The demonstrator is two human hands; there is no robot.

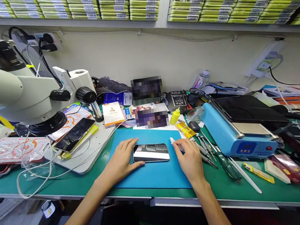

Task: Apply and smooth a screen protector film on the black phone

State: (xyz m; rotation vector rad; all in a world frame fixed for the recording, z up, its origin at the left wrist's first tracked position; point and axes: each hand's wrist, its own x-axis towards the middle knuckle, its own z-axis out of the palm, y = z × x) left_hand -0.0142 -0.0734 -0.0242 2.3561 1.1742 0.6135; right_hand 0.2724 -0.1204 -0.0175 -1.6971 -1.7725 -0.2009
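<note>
A smartphone [151,153] lies flat, screen up, on a blue work mat [149,178], its glossy dark face reflecting light bands. My left hand [123,160] grips its left end, fingers at the far corner and thumb along the near edge. To the right of the phone, apart from it, my right hand [189,155] pinches a small white piece [172,140] between thumb and fingertips. What kind of thing it is, I cannot make out. Close beyond that hand lie a yellow bottle [175,116] and a gold-yellow packet [185,130].
Several screwdrivers [228,166] and a yellow cutter [258,173] lie at right, beside a blue heating-plate machine [227,130]. A microscope [29,94] overhangs the left side, above another phone [75,135]. A white cable [37,168] loops there. Boxed stock fills the shelf [160,1] overhead.
</note>
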